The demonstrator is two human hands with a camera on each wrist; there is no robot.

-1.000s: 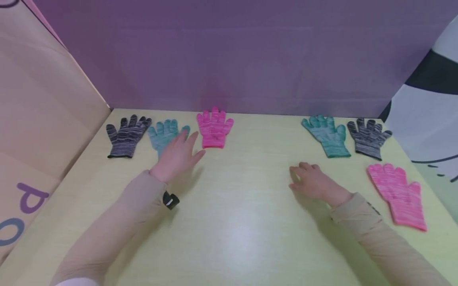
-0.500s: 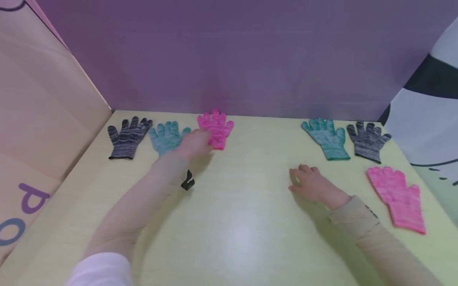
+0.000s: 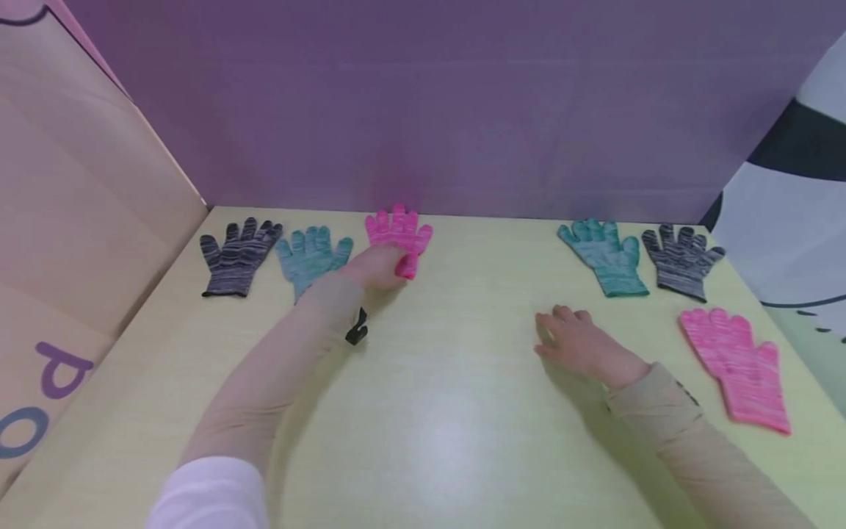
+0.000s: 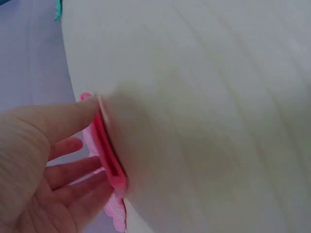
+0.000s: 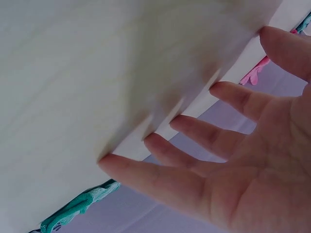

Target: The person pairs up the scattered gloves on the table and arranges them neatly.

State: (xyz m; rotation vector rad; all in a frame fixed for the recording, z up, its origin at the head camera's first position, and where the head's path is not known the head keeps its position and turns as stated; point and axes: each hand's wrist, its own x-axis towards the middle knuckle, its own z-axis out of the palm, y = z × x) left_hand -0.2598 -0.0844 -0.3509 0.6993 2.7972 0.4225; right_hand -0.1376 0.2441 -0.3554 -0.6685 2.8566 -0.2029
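At the back of the table, my left hand grips a pink knitted glove by its cuff. The left wrist view shows the cuff's red edge between thumb and fingers, slightly raised and gaping. The glove's fingers point to the back wall. A teal glove lies just left of that hand, its cuff partly hidden by the sleeve. My right hand rests on the table right of the middle, holding nothing. Its fingers are spread, with the tips at the tabletop.
A grey-black glove lies at the far left. At the right lie a second teal glove, another grey-black glove and a larger-looking pink glove. A purple wall stands behind the table.
My left hand has moved right and forward from over the teal glove to the pink glove and taken its cuff, which is now drawn narrower. The right hand has stayed in place.
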